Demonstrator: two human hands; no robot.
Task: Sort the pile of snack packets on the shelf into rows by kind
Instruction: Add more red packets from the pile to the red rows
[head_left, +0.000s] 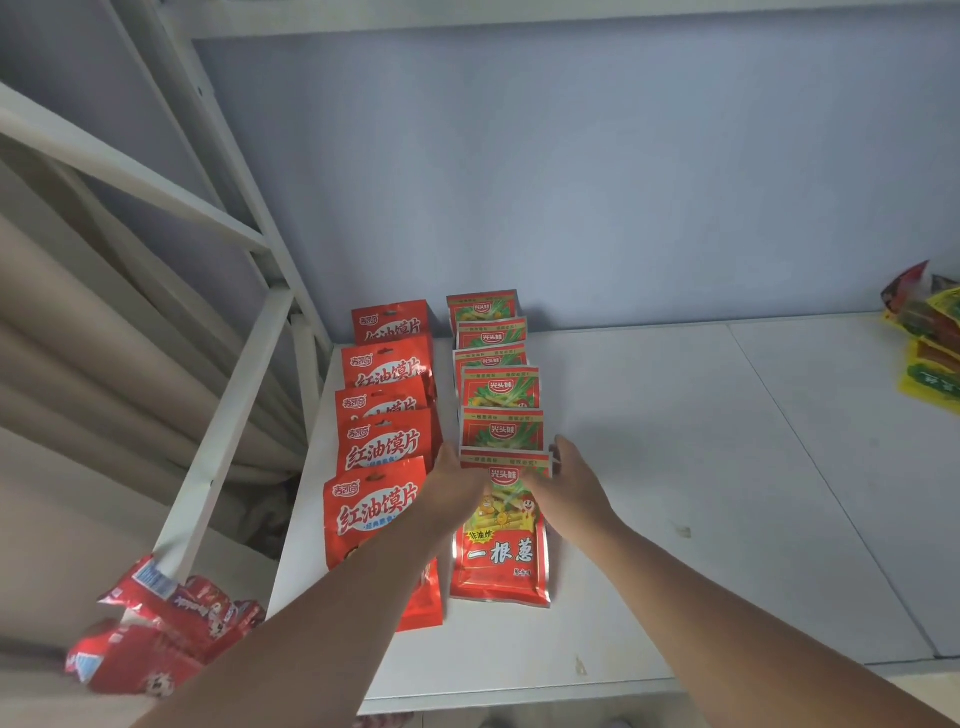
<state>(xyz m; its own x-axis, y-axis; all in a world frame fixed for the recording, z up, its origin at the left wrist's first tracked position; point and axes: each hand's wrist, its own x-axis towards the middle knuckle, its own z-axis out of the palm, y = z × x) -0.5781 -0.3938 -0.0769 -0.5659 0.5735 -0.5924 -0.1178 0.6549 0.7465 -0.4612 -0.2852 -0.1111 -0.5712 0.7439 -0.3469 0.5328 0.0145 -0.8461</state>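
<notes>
Two rows of snack packets run front to back on the left part of the white shelf (675, 467). The left row is several overlapping red packets with white oval labels (379, 452). Beside it on the right lies a row of several red-and-green packets with silver edges (498, 395). The nearest red-and-green packet (501, 556) lies flat at the front of that row. My left hand (457, 488) pinches its upper left corner. Its upper right corner is pinched by my right hand (569, 480). My left forearm hides part of the nearest red packet.
A mixed pile of yellow, green and red packets (927, 343) sits at the shelf's far right, against the blue back wall. More red packets (161, 629) lie at the lower left, off the shelf. White frame struts (228, 415) rise along the left side.
</notes>
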